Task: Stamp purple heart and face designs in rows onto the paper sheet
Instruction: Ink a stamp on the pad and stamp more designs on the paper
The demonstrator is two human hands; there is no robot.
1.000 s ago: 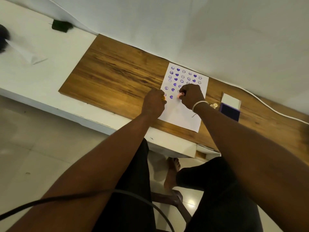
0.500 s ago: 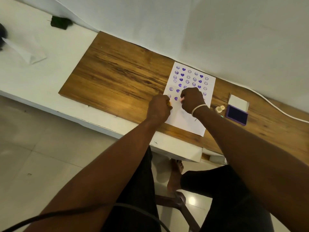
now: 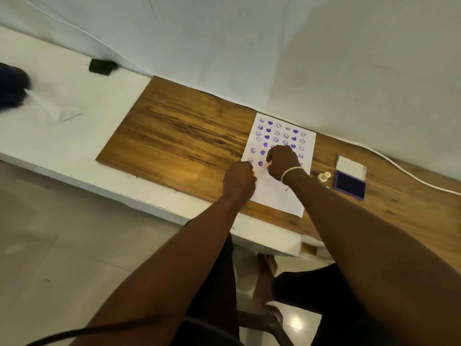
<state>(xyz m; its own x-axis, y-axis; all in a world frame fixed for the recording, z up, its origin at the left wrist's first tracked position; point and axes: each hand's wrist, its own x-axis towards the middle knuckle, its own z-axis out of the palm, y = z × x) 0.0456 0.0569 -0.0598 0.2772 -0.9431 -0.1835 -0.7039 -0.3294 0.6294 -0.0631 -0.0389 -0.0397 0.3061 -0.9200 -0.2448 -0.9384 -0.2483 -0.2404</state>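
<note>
Paper sheet (image 3: 274, 193) lies on the wooden tabletop (image 3: 179, 136), purple hearts and faces filling its upper rows. Right hand (image 3: 282, 162) is fisted on a pinkish stamp (image 3: 268, 165) pressed to the sheet; left hand (image 3: 239, 179) is curled at the paper's left edge, something orange barely showing. Ink pad (image 3: 349, 187) sits open well to the right.

A wooden board (image 3: 179, 136) lies on a white ledge (image 3: 62, 136) against a pale wall (image 3: 274, 46), with glossy tiled floor (image 3: 50, 245) below both fists.
</note>
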